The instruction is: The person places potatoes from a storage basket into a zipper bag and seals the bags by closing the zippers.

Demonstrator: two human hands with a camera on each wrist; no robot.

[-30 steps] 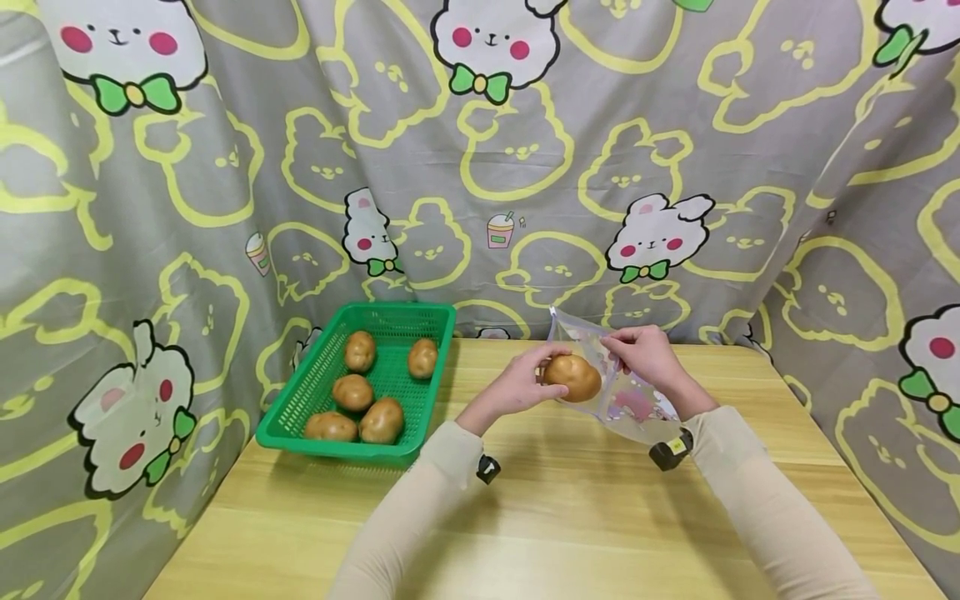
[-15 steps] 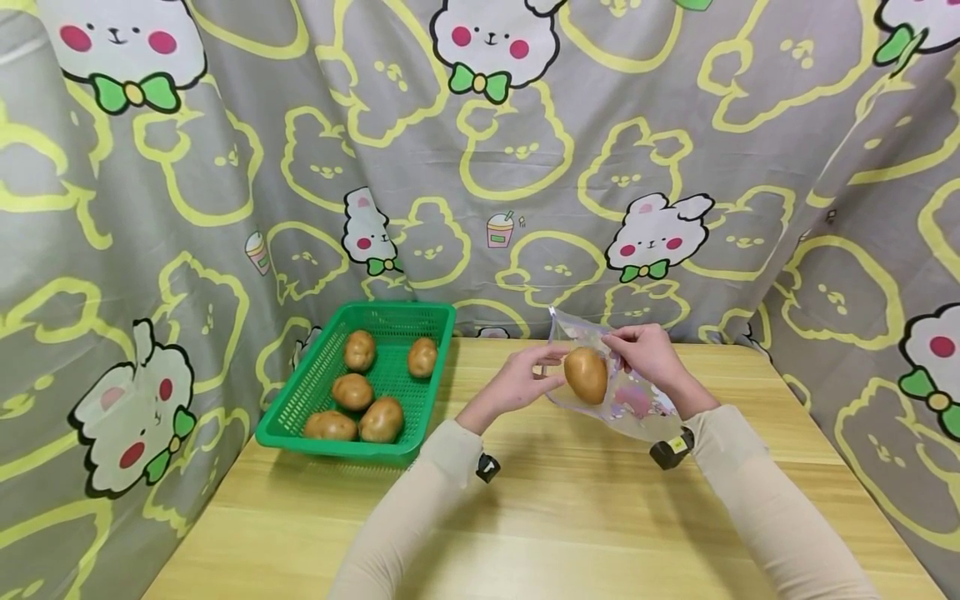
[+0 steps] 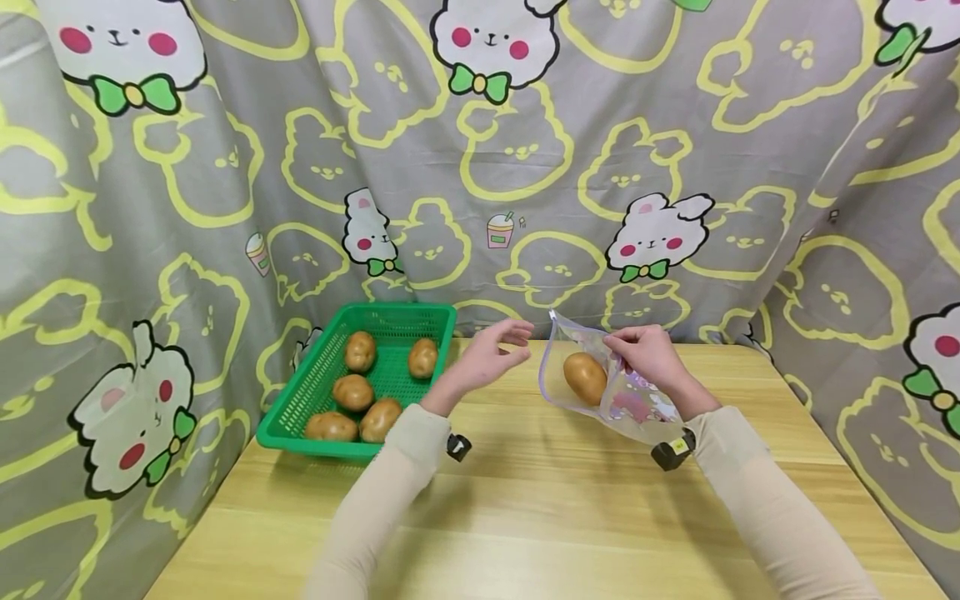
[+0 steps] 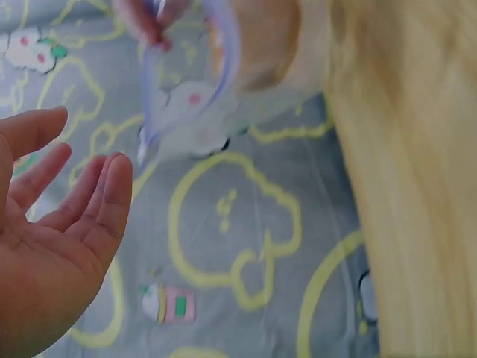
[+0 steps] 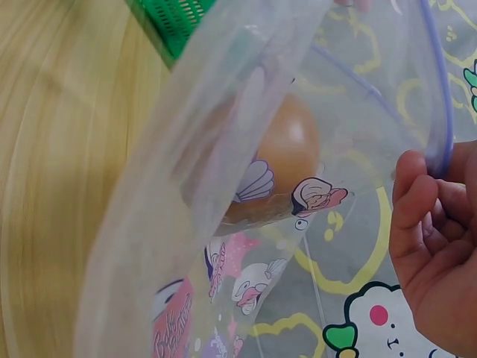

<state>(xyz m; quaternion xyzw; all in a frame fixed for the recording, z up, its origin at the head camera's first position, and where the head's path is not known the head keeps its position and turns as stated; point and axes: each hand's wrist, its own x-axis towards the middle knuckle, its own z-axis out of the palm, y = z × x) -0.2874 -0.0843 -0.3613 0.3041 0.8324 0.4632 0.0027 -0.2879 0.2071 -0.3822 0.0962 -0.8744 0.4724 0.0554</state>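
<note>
R hand (image 3: 647,354) is pinching the purple rim (image 3: 544,367) of 1 printed zip bag (image 3: 633,408), mouth facing L, w/ 1 bagged potato (image 3: 585,379) sitting inside, over the R far part of the bench (image 3: 555,517). L hand (image 3: 489,354) is hanging nearby, fingers relaxed, holding nothing. Potato's prob. feeling firm, hefty, smooth, maybe slippery, not fragile; best cupping its middle. Bag's looking light & floppy, so best gripping at the rim. 5 other potatoes (image 3: 353,392) are lying in 1 green plastic basket (image 3: 318,448), L on bench.
</note>
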